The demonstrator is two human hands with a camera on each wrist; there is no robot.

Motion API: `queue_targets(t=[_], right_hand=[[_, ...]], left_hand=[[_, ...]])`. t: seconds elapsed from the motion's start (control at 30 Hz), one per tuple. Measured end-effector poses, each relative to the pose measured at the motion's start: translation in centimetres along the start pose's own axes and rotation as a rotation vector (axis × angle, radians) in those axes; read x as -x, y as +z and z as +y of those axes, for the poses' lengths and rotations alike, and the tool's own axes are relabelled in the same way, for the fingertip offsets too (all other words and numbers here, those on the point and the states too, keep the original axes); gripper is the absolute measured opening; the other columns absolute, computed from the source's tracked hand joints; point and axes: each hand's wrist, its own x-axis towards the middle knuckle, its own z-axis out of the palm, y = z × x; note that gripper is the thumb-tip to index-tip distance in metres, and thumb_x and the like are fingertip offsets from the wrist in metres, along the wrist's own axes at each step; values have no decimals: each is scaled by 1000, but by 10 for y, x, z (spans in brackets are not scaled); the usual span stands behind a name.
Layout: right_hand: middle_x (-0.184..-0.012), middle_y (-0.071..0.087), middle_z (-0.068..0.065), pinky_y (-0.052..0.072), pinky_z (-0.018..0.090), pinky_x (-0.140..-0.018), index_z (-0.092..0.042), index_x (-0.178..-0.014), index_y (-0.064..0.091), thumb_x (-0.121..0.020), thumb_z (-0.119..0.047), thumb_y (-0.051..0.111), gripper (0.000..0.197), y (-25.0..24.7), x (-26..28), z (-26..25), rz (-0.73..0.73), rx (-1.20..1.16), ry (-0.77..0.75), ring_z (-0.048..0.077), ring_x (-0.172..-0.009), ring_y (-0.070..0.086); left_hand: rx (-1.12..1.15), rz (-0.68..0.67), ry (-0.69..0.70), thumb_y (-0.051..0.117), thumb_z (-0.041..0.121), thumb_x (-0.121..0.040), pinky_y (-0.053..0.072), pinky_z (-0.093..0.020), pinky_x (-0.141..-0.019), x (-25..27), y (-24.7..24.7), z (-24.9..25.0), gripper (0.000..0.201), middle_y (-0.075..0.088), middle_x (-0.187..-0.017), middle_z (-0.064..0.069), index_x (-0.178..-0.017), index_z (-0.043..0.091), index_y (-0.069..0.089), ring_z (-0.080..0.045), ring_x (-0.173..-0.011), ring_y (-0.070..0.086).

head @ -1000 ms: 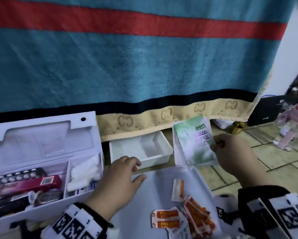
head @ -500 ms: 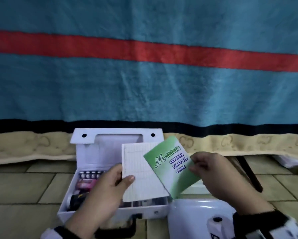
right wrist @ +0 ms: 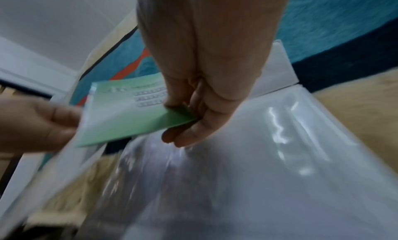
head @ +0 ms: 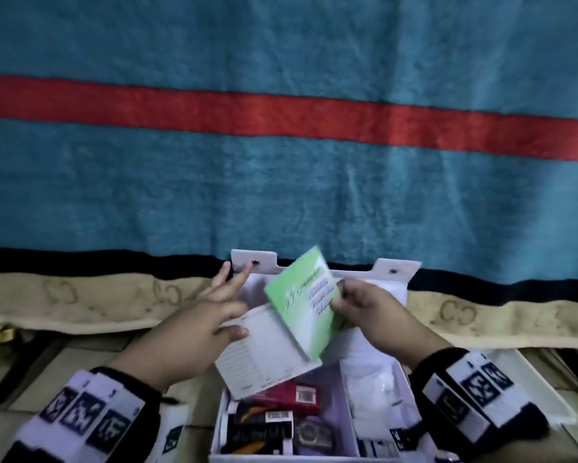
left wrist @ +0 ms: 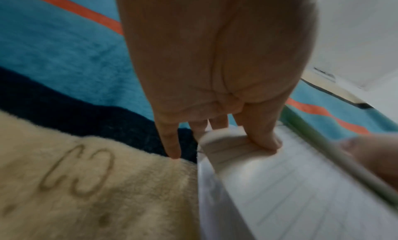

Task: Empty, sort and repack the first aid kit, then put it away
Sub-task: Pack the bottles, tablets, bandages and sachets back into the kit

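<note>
The white first aid kit [head: 397, 272] stands open on the floor, lid upright at the back. Inside lie a red box [head: 294, 396], dark packets and white gauze [head: 371, 379]. Above it my left hand [head: 227, 312] holds a white lined sheet [head: 260, 355], thumb on top and fingers spread behind. The left wrist view shows that thumb [left wrist: 258, 141] pressing the sheet [left wrist: 301, 192]. My right hand [head: 357, 305] pinches a green first aid booklet [head: 301, 295] by its edge, overlapping the sheet. In the right wrist view the right hand [right wrist: 193, 107] grips the booklet [right wrist: 129, 116].
A teal blanket with a red stripe [head: 280, 178] and a beige border hangs right behind the kit. A white tray [head: 531, 379] lies right of the kit. A black strap [head: 23, 365] crosses the tiled floor [head: 63, 379] on the left.
A second ago my right hand held both papers and my left was empty. The left has since taken the white sheet, and both hands now hold their papers lower, over the open kit.
</note>
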Motion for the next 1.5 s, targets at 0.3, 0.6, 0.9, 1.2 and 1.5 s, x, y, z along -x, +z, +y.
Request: queue_targets(t=[0.3, 0.6, 0.9, 1.2, 1.5], right_hand=[[-82, 64, 7, 58, 46, -71, -25, -71, 48, -94, -8, 51, 29, 29, -38, -26, 563, -256, -46, 29, -81, 63], [-77, 62, 8, 56, 46, -74, -21, -69, 45, -92, 1, 51, 33, 17, -28, -24, 473, -77, -121, 22, -76, 58], [-89, 68, 7, 51, 35, -74, -17, -86, 69, -73, -18, 65, 13, 20, -23, -28, 91, 875, -162, 28, -84, 63], [-69, 46, -2, 25, 24, -47, -20, -54, 46, -70, 0, 53, 26, 30, -31, -50, -116, 1079, -56, 25, -72, 48], [-101, 70, -7, 49, 25, -83, -27, -92, 72, -79, -5, 54, 32, 33, -29, -36, 18, 887, -104, 16, -97, 61]], left_hand=[[-138, 26, 63, 56, 34, -90, 30, -12, -94, 3, -1, -6, 21, 21, -140, 29, -73, 26, 50, 6, -126, 34], [-73, 69, 68, 58, 34, -90, 31, -8, -83, 10, 4, -7, 30, 25, -130, 33, -64, 25, 44, 11, -112, 40], [-48, 28, 84, 61, 30, -88, 23, 2, -84, 16, 8, -16, 34, 21, -133, 43, -61, 22, 42, 18, -119, 35], [-48, -17, 41, 58, 32, -89, 23, 3, -84, 18, 8, -15, 23, 9, -131, 50, -77, 14, 57, 22, -117, 30], [-43, -19, -20, 61, 33, -88, 39, -25, -93, 18, 11, -8, 27, 16, -142, 37, -72, 13, 53, 7, -115, 47]])
